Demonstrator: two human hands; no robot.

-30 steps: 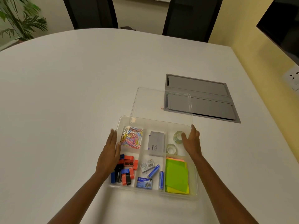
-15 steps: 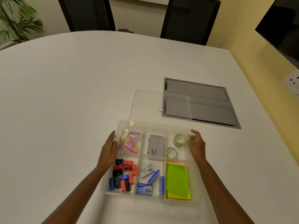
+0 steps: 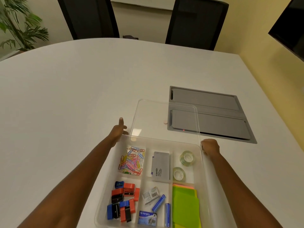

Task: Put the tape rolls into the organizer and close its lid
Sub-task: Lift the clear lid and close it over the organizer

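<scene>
The clear plastic organizer (image 3: 164, 142) sits on the white table in front of me. Two clear tape rolls (image 3: 187, 158) (image 3: 179, 173) lie in its far-right compartment. Its transparent lid (image 3: 153, 116) lies open behind the far wall. My left hand (image 3: 118, 131) is at the organizer's far-left corner, thumb up and fingers apart against the lid's left edge. My right hand (image 3: 210, 146) is at the far-right corner, fingers curled where the lid's right edge meets the organizer.
Other compartments hold coloured paper clips (image 3: 131, 160), a grey box (image 3: 160, 166), sharpeners (image 3: 123, 199), staple boxes (image 3: 158, 203) and sticky notes (image 3: 185, 206). A grey cable hatch (image 3: 218, 116) is set in the table behind the lid. Two black chairs stand at the far edge.
Both hands slid forward along the organizer's sides, from its middle to its far corners by the lid. My view moved closer. The lid and tape rolls have not moved.
</scene>
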